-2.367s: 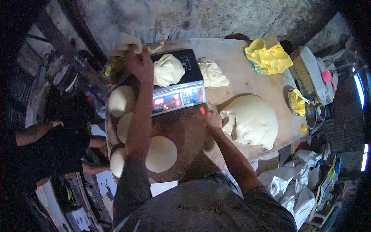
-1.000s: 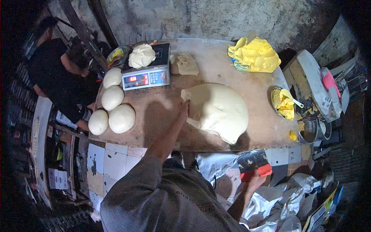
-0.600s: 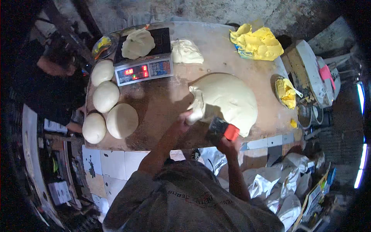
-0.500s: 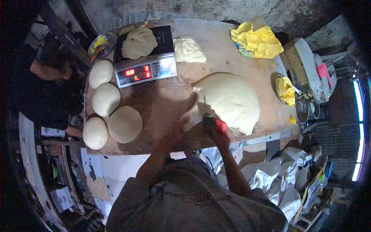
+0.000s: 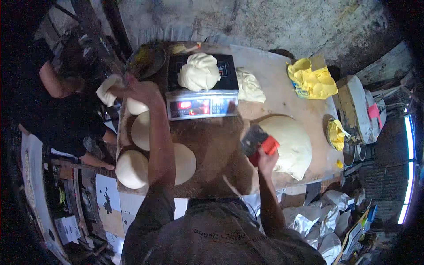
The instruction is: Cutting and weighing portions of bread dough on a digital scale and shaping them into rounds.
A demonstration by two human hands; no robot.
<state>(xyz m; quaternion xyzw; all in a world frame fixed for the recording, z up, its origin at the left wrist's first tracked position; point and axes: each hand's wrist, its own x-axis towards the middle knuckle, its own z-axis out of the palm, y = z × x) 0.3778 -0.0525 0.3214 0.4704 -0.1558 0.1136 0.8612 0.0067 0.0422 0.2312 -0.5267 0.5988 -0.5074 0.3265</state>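
Observation:
My left hand (image 5: 143, 92) reaches across the row of dough balls at the left of the table. It is closed on a pale, soft piece of dough (image 5: 107, 92), blurred by motion, beyond the table's left edge. In my right hand (image 5: 267, 161) is a dough scraper (image 5: 258, 143) with a red handle and a dark blade, held over the near-left side of a big mound of dough (image 5: 289, 143). A lumpy piece of dough (image 5: 198, 72) rests on the digital scale (image 5: 202, 106). Several smooth dough balls (image 5: 132, 169) lie beneath and beside my left forearm, partly hidden by it.
Behind the scale's left side stands a round dish (image 5: 148, 59). A flatter dough piece (image 5: 250, 86) lies right of the scale. Yellow fat (image 5: 312, 79) and a bowl of it (image 5: 337, 134) are at the right. Another person (image 5: 66, 101) stands left; white bags (image 5: 329, 216) lie below the table.
My left hand has moved from the big dough to the far left. My right hand has lifted the scraper. The dough on the scale looks taller and lumpier. The whole view has shifted.

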